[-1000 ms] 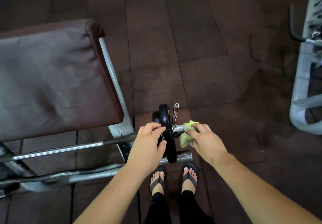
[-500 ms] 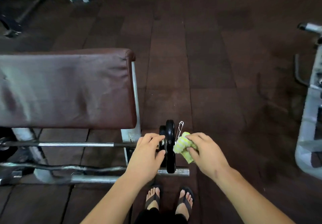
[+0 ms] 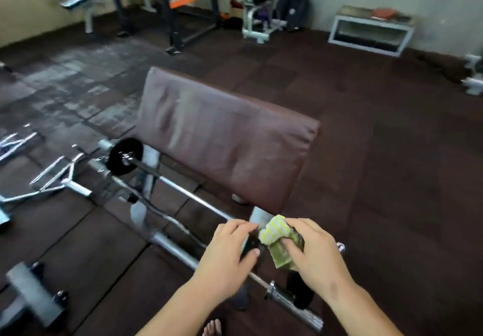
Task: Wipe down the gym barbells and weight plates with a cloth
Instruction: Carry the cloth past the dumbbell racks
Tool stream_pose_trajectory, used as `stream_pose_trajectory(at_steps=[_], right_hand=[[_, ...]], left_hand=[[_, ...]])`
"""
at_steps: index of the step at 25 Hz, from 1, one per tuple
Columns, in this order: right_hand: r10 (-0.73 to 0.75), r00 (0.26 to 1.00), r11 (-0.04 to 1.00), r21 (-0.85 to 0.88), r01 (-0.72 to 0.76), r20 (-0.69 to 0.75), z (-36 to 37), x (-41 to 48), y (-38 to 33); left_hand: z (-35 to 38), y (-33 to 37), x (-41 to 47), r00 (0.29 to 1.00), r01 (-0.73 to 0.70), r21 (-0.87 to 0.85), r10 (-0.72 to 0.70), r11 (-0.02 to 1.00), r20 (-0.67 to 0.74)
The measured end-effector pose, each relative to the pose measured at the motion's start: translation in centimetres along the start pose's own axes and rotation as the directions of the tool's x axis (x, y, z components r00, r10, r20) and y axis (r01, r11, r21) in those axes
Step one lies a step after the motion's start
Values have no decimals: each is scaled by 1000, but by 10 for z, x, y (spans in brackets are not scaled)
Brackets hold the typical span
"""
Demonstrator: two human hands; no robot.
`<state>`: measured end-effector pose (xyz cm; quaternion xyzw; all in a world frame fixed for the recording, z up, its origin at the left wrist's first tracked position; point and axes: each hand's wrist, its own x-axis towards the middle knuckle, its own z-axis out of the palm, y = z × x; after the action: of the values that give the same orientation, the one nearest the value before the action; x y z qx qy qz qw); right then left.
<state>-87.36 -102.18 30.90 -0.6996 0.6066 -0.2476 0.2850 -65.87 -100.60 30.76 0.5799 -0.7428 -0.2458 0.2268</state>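
Since half a second ago our view has swung up and to the left. The barbell [image 3: 194, 197] now shows along its whole length, slanting away to a far weight plate [image 3: 125, 159], with the padded bench [image 3: 224, 137] behind it and gym gear along the back wall. The cloth [image 3: 274, 232], which was beside the outer face of the near weight plate [image 3: 252, 245], now sits bunched over that plate's top edge.

Our left hand [image 3: 227, 257] still grips the near plate, fingers [image 3: 236, 227] curled over its rim and thumb against its face. Our right hand [image 3: 316, 254] clasps the cloth, fingers bent round it and pressing it against the plate. A second bar [image 3: 175, 247] lies on the floor [image 3: 379, 179] just below both hands.
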Motion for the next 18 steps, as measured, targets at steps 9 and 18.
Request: stream_pose_trajectory(at_steps=[9, 18], right_hand=[[-276, 933, 961, 67, 267, 230, 132, 66, -171], [-430, 796, 901, 141, 411, 427, 308, 119, -369]], left_hand=[[-128, -131, -84, 900, 289, -106, -308, 951, -309], [-285, -304, -183, 712, 493, -198, -524, 847, -467]])
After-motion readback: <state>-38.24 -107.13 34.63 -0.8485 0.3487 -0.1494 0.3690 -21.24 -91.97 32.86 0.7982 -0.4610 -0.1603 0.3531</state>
